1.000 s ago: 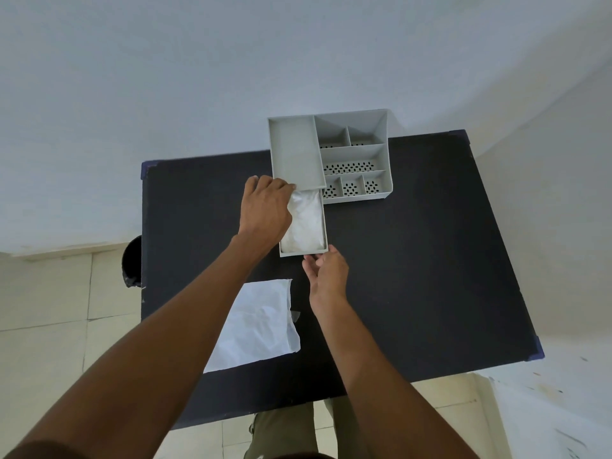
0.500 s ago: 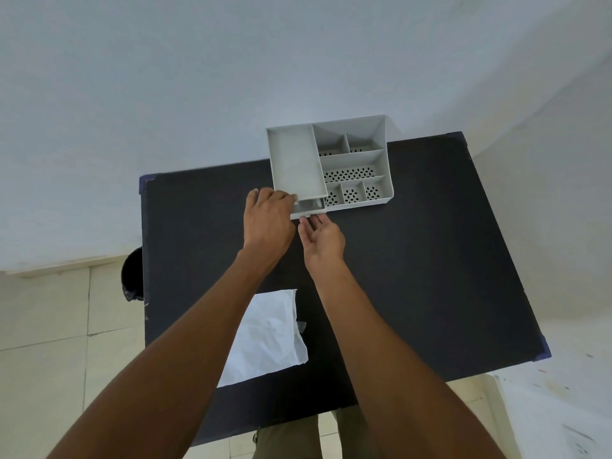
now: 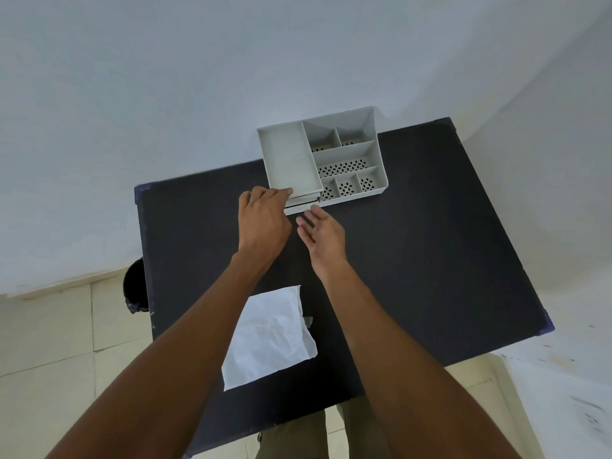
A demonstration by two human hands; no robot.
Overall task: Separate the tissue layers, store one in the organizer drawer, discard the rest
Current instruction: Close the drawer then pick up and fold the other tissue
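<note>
A grey plastic organizer stands at the far edge of the black table. Its drawer is pushed in, with only the front face showing; what lies inside is hidden. My left hand rests against the organizer's near-left corner, fingers curled on its edge. My right hand hovers just in front of the drawer face, fingers apart and holding nothing. A flat white tissue layer lies on the table between my forearms, near the front edge.
A dark round bin sits on the tiled floor beside the table's left edge. White walls stand behind and to the right of the table. My legs show below the table's front edge.
The drawer, pulled out with a tissue in it one second ago, has been pushed shut by my right hand. That hand has now drawn back a little and opened.
</note>
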